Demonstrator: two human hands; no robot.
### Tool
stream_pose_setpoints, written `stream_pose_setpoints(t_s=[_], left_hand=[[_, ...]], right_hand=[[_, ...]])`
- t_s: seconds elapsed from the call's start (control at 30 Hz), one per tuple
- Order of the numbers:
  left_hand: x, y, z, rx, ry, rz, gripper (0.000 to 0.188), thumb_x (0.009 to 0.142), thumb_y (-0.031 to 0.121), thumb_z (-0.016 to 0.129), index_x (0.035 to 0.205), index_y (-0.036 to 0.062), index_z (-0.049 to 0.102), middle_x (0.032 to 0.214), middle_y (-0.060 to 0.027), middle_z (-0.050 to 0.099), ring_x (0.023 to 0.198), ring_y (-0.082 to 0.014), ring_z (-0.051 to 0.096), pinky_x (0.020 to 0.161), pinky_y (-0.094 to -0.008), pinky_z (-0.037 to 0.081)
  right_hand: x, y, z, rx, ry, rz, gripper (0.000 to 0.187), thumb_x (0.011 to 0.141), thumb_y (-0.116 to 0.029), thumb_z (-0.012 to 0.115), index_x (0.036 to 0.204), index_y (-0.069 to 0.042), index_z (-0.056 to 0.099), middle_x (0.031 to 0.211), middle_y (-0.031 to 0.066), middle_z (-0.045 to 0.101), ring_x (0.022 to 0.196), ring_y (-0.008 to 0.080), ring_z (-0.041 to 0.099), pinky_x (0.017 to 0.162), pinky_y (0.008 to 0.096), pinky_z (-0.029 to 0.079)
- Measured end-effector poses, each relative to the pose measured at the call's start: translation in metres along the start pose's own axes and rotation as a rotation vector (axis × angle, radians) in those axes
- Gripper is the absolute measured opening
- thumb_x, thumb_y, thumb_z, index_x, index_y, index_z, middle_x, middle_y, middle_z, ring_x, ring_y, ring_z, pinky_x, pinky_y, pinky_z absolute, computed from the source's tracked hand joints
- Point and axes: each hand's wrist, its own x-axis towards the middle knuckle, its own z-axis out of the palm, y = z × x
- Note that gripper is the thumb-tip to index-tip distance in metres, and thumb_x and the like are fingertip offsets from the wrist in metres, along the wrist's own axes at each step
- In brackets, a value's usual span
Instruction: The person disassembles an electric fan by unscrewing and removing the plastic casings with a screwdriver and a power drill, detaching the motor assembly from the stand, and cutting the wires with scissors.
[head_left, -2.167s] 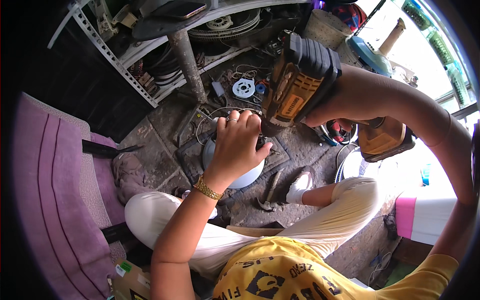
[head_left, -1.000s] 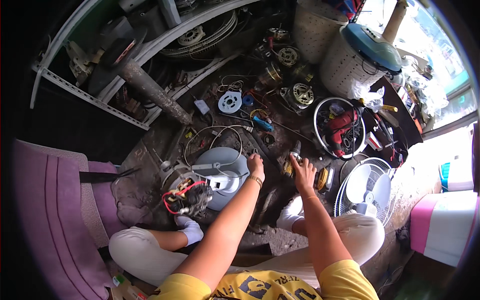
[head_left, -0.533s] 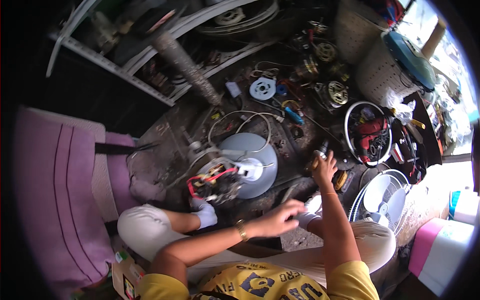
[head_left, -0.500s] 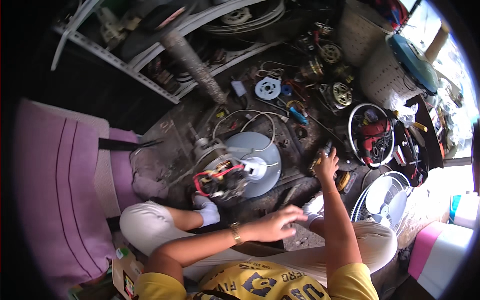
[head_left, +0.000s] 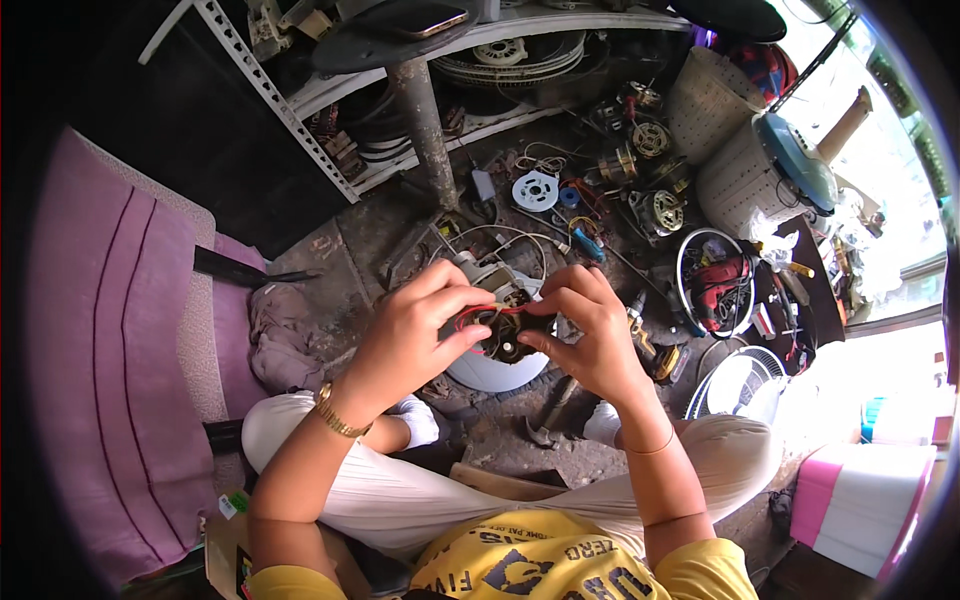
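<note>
In front of me stands a fan motor (head_left: 508, 345) with exposed windings, on a fan with a round pale grey base (head_left: 495, 375). My left hand (head_left: 420, 320), with a gold watch (head_left: 338, 412) on its wrist, is closed in a pinch on a red wire (head_left: 468, 316) at the motor's near side. Across from it, my right hand (head_left: 592, 335) has thumb and forefinger bent towards the same wire's other end. The fingers partly hide what the right hand pinches. Both hands are over the motor, fingertips a short way apart.
A yellow-and-black cordless drill (head_left: 655, 352) and a hammer (head_left: 545, 420) lie on the floor to the right. Beyond are a round basket (head_left: 682, 285) with a red power tool (head_left: 718, 290), a fan grille (head_left: 708, 395) and several bare motors (head_left: 660, 210). A metal post (head_left: 425, 140) rises ahead.
My right hand has left the drill and come over to the motor. My left hand has moved forward from near my lap to the red wire. The view has shifted slightly.
</note>
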Motion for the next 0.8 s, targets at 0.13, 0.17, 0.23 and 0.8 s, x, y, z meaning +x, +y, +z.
stream_pose_setpoints(t_s=[0.13, 0.17, 0.23, 0.8], left_hand=[[0.002, -0.010, 0.012, 0.007, 0.026, 0.011, 0.024, 0.086, -0.002, 0.080, 0.110, 0.0016, 0.074, 0.095, -0.0094, 0.065, 0.080, -0.0209, 0.068, 0.069, -0.0330, 0.055], [0.001, -0.011, 0.015, 0.012, 0.049, 0.017, 0.023, 0.087, -0.004, 0.077, 0.109, 0.0010, 0.074, 0.092, -0.0093, 0.065, 0.075, -0.0209, 0.068, 0.067, -0.0331, 0.055], [-0.002, -0.012, 0.021, -0.005, 0.056, -0.035, 0.023, 0.088, -0.003, 0.075, 0.109, 0.0050, 0.073, 0.092, -0.0120, 0.065, 0.077, -0.0310, 0.068, 0.068, -0.0411, 0.053], [0.052, -0.052, 0.035, 0.038, -0.163, 0.045, 0.021, 0.077, 0.021, 0.073, 0.097, 0.0204, 0.077, 0.148, -0.0170, 0.061, 0.149, -0.0491, 0.042, 0.124, -0.0602, 0.028]], right_hand=[[-0.004, -0.004, 0.001, -0.040, 0.063, -0.103, 0.026, 0.069, -0.011, 0.092, 0.083, -0.009, 0.070, 0.088, 0.0040, 0.063, 0.081, 0.0273, 0.055, 0.072, 0.0398, 0.045], [-0.007, -0.006, 0.000, -0.060, 0.064, -0.127, 0.026, 0.068, -0.012, 0.092, 0.083, -0.010, 0.070, 0.088, 0.0036, 0.063, 0.081, 0.0271, 0.055, 0.072, 0.0399, 0.045], [-0.014, -0.014, -0.003, -0.052, 0.070, -0.136, 0.025, 0.068, -0.013, 0.092, 0.082, -0.012, 0.071, 0.087, 0.0024, 0.061, 0.084, 0.0269, 0.056, 0.073, 0.0405, 0.043], [-0.058, 0.465, 0.057, -0.360, 0.129, 0.665, 0.023, 0.099, -0.023, 0.060, 0.094, -0.006, 0.074, 0.099, 0.0225, 0.074, 0.094, 0.0448, 0.072, 0.082, 0.0543, 0.056]])
